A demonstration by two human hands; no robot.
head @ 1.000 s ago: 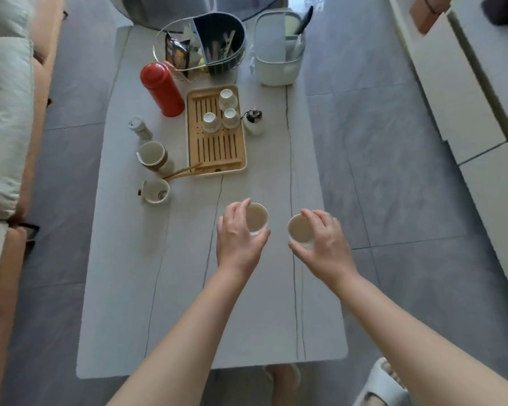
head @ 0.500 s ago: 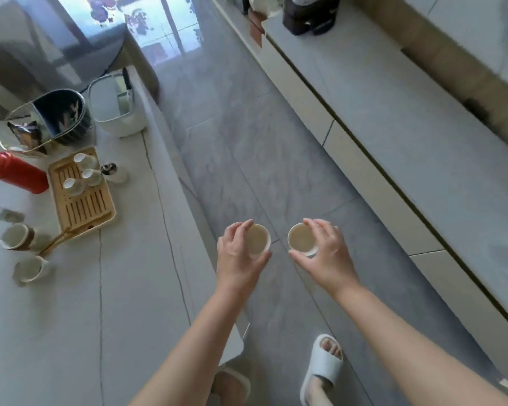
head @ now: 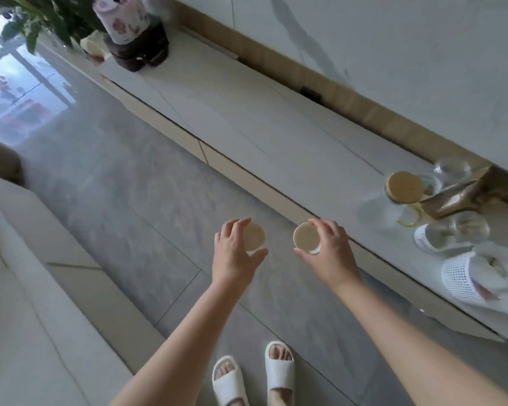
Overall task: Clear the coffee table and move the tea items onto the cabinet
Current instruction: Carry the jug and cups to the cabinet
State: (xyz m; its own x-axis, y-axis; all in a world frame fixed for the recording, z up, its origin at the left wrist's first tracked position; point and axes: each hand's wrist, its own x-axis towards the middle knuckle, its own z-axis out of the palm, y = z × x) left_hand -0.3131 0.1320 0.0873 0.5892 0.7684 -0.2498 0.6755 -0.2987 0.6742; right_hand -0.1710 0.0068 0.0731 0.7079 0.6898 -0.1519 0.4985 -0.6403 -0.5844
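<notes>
My left hand [head: 235,253] grips a small cream cup [head: 254,236] from its left side, held over the grey floor. A second cream cup [head: 305,238] sits in the fingers of my right hand [head: 329,252], close to the front edge of the long low cabinet [head: 247,124]. Both cups are upright with their mouths facing up. The coffee table [head: 27,288] shows only as a pale slab at the lower left, and the tea tray is out of view.
A glass jug with a wooden lid [head: 393,200], glasses [head: 469,232], a gold ornament [head: 458,194] and a white mesh basket [head: 481,282] crowd the cabinet's right end. A potted plant on a dark stand [head: 135,33] stands at its far left. My slippered feet [head: 255,373] are below.
The view has swung right from the coffee table to the cabinet. Both hands carry their cups across the floor toward the cabinet's edge; the grips are unchanged.
</notes>
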